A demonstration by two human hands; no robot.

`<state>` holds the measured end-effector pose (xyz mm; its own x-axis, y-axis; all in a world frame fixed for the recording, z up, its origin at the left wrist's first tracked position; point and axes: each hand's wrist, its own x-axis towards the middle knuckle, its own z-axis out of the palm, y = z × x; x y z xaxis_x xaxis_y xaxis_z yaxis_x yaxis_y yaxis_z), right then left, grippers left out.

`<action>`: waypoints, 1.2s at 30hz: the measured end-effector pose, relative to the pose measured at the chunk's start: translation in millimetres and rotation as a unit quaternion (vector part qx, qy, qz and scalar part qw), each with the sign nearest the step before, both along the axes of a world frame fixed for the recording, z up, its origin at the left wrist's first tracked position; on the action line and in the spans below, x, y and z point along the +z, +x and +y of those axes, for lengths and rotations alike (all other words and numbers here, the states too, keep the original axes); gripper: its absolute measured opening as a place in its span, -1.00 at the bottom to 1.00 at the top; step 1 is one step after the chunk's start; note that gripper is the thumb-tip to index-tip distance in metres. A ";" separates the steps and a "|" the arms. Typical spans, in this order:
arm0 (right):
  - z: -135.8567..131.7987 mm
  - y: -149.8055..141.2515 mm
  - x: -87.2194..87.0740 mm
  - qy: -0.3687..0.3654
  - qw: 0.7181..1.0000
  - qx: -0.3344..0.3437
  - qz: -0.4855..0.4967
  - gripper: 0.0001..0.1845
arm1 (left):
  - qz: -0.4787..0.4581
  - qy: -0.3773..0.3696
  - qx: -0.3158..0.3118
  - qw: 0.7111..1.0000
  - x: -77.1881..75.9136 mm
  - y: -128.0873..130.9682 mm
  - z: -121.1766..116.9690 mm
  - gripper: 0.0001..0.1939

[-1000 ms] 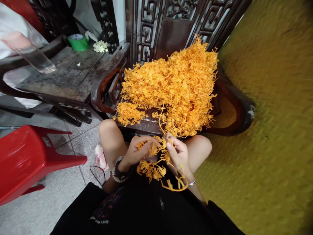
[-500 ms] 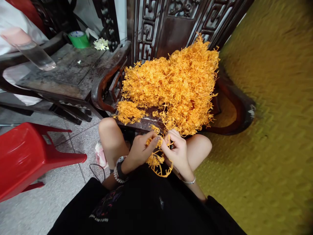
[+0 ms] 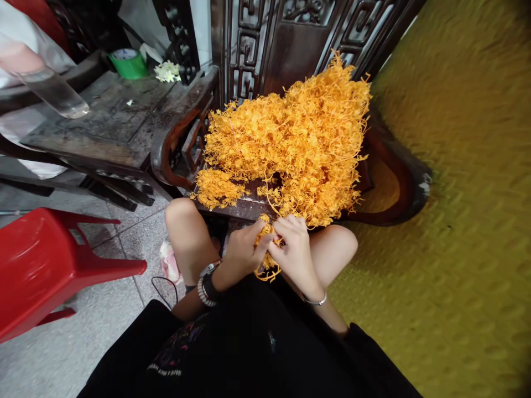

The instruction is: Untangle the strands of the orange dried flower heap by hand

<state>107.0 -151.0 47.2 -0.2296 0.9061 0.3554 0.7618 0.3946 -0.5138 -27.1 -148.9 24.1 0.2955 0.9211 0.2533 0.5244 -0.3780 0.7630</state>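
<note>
Above my lap, my left hand [image 3: 244,247] and my right hand [image 3: 295,247] are close together, both closed on an orange frilly strand [image 3: 269,273]. The fingertips meet around it, and a curled loop hangs below them. Part of the strand is hidden by my fingers. Just beyond my hands, a big heap of the same orange frilly strands [image 3: 290,143] covers most of a dark carved wooden chair [image 3: 255,210]. To its left on the seat lies a smaller orange clump [image 3: 219,188].
On the left stands a dark wooden side table [image 3: 103,124] with a clear bottle [image 3: 58,95], a roll of green tape [image 3: 129,65] and pale flowers [image 3: 167,72]. A red plastic stool [image 3: 37,271] is at lower left. A yellow-green textured surface [image 3: 448,249] fills the right side.
My hands have drawn closer together, with the right moving left. The loop of orange strand hanging below them has become smaller. The view has shifted slightly.
</note>
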 end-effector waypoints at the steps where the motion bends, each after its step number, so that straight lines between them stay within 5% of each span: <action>1: 0.2 0.1 -0.8 -0.004 1.000 0.004 0.000 -0.68 | 0.000 -0.006 0.004 1.000 -0.9 0.4 0.4 -0.75; 7: 0.8 4.7 -3.3 -0.055 0.995 -0.002 0.084 -0.69 | -0.126 -0.078 -0.002 0.989 -5.5 -3.5 5.9 -0.67; 11: -1.9 7.6 -2.1 -0.165 0.970 0.054 0.173 -0.91 | -0.171 -0.091 0.016 0.981 -9.0 -11.7 12.2 -0.60; 16: -4.6 6.1 -4.4 -0.264 0.933 0.091 0.227 -0.78 | -0.187 -0.108 -0.008 0.976 -10.3 -20.9 19.4 -0.59; 24: -5.1 -9.3 -3.1 -0.154 0.982 0.003 0.109 -0.87 | -0.066 -0.012 -0.006 0.998 -6.7 -24.5 20.7 -0.64; 31: 0.9 -7.2 -1.6 -0.164 0.977 0.077 0.116 -0.86 | -0.011 0.063 -0.036 0.997 -12.1 -28.9 20.4 -0.63; 36: 3.6 -8.1 -10.1 -0.149 0.969 0.114 0.160 -0.85 | -0.080 0.022 -0.043 0.996 -14.3 -30.9 22.4 -0.64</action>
